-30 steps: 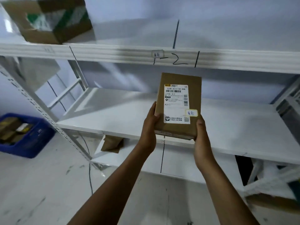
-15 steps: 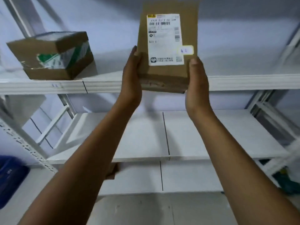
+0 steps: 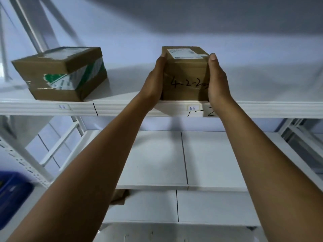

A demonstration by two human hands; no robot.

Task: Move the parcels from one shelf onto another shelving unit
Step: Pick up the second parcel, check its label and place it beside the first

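Note:
A brown cardboard parcel (image 3: 185,75) with a white label on top and black handwriting on its front face rests on the front edge of the upper white shelf (image 3: 262,107). My left hand (image 3: 154,82) presses its left side and my right hand (image 3: 217,81) presses its right side, so both hold it. A second brown parcel (image 3: 61,74), with green and white tape, sits turned at an angle on the same shelf to the left, well apart from my hands.
Below the upper shelf lie a middle white shelf (image 3: 209,159) and a lower one (image 3: 209,206), where a brown paper item (image 3: 119,197) shows beside my left forearm. A blue bin (image 3: 12,196) stands on the floor at the lower left. White shelf uprights (image 3: 22,158) rise on the left.
Both hands raised the parcel from in front of the middle shelf, tipped it flat and set it on the upper shelf. The view tilted upward.

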